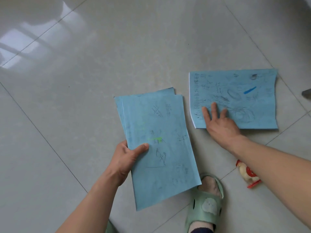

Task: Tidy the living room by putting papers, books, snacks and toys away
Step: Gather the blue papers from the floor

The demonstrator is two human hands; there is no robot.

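My left hand (127, 157) grips a stack of blue scribbled booklets (159, 145) by its left edge, thumb on top, held above the floor. A second blue scribbled booklet (244, 98) lies flat on the tiles to the right. My right hand (217, 120) rests on its near left part with fingers straight and spread. A small red and cream toy (247, 174) lies on the floor under my right forearm.
Glossy grey floor tiles (84, 81) fill the view, with window glare at the far left. My foot in a green slipper (207, 202) stands just below the held stack. A dark object edge (307, 94) pokes in at the right border.
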